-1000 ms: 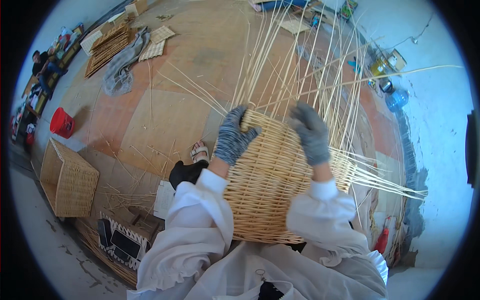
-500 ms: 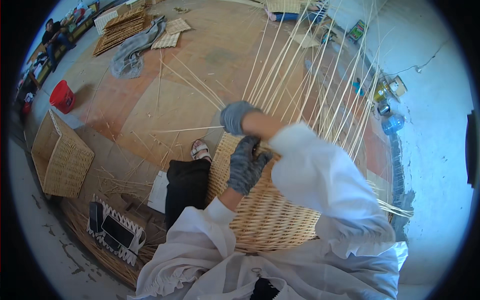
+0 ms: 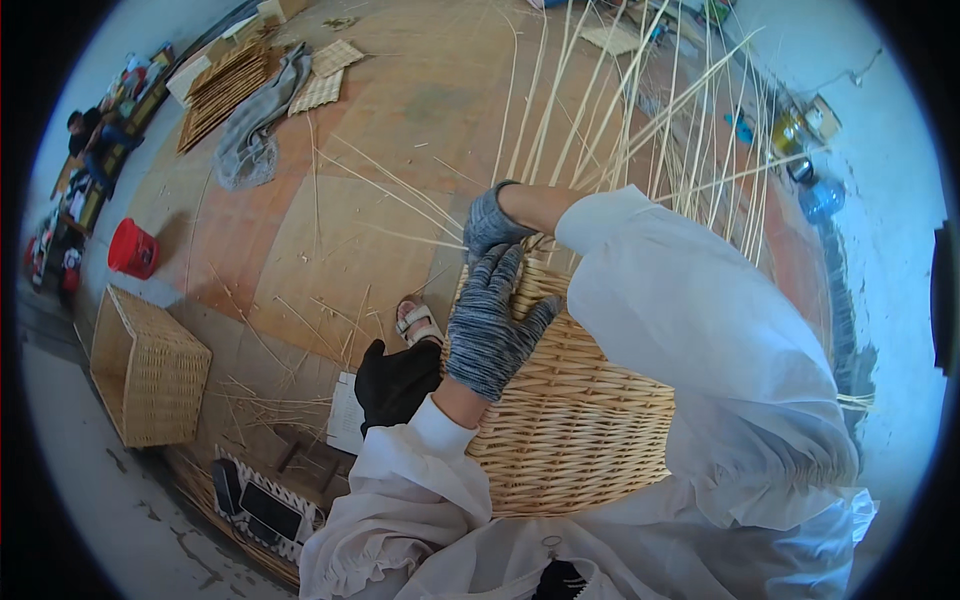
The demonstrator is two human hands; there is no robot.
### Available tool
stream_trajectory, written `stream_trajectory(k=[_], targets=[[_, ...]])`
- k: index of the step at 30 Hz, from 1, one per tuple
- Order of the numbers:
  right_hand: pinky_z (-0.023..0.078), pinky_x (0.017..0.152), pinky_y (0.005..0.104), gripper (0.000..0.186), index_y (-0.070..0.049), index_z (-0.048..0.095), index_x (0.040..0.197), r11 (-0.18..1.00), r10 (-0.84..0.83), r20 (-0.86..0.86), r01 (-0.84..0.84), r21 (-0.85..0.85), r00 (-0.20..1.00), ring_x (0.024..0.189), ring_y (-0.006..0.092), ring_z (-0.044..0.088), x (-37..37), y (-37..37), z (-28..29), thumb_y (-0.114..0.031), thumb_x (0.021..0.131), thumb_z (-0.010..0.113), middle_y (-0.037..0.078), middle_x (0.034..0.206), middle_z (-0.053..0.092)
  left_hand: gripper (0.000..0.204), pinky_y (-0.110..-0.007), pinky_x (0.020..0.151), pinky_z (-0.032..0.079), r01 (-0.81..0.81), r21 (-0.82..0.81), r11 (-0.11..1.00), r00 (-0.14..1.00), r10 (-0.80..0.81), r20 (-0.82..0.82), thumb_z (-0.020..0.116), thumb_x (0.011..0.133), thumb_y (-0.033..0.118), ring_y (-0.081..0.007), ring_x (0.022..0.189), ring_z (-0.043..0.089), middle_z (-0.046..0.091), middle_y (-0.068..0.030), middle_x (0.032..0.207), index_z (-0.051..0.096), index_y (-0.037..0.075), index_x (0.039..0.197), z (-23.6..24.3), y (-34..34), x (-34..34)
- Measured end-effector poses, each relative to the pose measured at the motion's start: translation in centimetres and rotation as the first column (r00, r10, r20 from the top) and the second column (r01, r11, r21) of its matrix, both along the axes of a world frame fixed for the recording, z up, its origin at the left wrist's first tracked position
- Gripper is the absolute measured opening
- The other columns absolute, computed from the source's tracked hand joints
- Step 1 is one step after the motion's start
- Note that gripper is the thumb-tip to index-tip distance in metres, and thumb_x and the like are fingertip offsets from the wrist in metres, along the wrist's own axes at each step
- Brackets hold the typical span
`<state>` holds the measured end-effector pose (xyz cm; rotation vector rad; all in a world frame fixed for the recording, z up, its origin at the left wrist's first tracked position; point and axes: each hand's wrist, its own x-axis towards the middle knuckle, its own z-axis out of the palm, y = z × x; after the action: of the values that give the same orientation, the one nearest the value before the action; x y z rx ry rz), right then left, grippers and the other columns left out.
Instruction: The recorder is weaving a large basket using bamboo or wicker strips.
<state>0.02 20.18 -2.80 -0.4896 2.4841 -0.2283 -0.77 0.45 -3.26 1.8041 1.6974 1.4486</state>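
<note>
A woven wicker panel (image 3: 560, 440) lies before me, with long pale cane strands (image 3: 630, 110) fanning from its far end. My left hand (image 3: 498, 325), in a grey mottled glove, rests on the panel's upper left part, thumb apart and fingers stretched toward the corner. Just beyond its fingertips my right hand (image 3: 490, 218), also gloved, is bent closed at that corner among the strand bases. Its forearm crosses the panel from the right, and what its fingers hold is hidden. My sandalled foot (image 3: 420, 325) shows beside the panel's left edge.
An open wicker basket (image 3: 160, 390) lies at left, below a red bucket (image 3: 133, 250). Stacked woven mats (image 3: 225, 85) and grey cloth (image 3: 255, 130) lie farther back. Another person (image 3: 90, 145) sits far left. A phone (image 3: 268, 508) lies lower left. Right, a water jug (image 3: 820, 200) stands by the wall.
My right hand has moved left and up to the corner, its arm now crossing the panel. My left hand has shifted slightly, its fingers now reaching up beneath the right hand.
</note>
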Motion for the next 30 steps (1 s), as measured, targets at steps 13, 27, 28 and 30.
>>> stream_trajectory(k=[13,27,28,30], targets=[[0.051,0.056,0.0353,0.023,-0.004,0.063,0.096,-0.050,-0.959,-0.155,0.677,-0.735,-0.239,0.063,0.0223,0.062,14.2,7.5,3.0,-0.020,0.087,0.050,0.006,0.083,0.064,0.044,-0.027,0.080,0.047,0.416,-0.199,0.887,0.768,-0.226,0.599,0.069,0.075,0.008,-0.0143,0.086,0.056,0.060,-0.0071,0.095,0.052,-0.001,0.114,-0.1,2.5,0.5],[0.048,0.073,0.0425,0.019,-0.005,0.056,0.101,-0.425,-0.813,0.582,-0.685,-0.592,0.002,0.047,0.0134,0.042,28.8,-15.8,-1.7,-0.020,0.090,0.054,0.003,0.067,0.053,0.046,-0.035,0.086,0.043,0.101,0.146,0.984,0.781,0.013,-0.624,0.069,0.073,0.019,-0.0270,0.095,0.055,0.060,-0.0104,0.107,0.056,0.004,0.114,3.9,-0.8,3.1],[0.048,0.073,0.0425,0.019,-0.005,0.056,0.101,-0.416,-0.817,0.577,-0.692,-0.590,-0.001,0.047,0.0134,0.042,28.2,-16.1,-1.3,-0.020,0.090,0.054,0.003,0.067,0.053,0.046,-0.035,0.086,0.043,0.110,0.152,0.982,0.777,0.011,-0.630,0.069,0.073,0.019,-0.0270,0.095,0.055,0.060,-0.0104,0.107,0.056,0.004,0.114,5.0,-1.0,3.8],[0.048,0.074,0.0419,0.021,-0.005,0.055,0.105,-0.526,-0.729,0.678,-0.558,-0.642,-0.093,0.048,0.0134,0.043,27.7,-16.6,-0.3,-0.020,0.090,0.053,0.003,0.070,0.054,0.042,-0.038,0.087,0.040,0.134,0.041,0.990,0.721,-0.069,-0.690,0.064,0.077,0.033,-0.0295,0.096,0.053,0.058,-0.0107,0.112,0.059,0.009,0.112,6.2,-1.4,6.0]])
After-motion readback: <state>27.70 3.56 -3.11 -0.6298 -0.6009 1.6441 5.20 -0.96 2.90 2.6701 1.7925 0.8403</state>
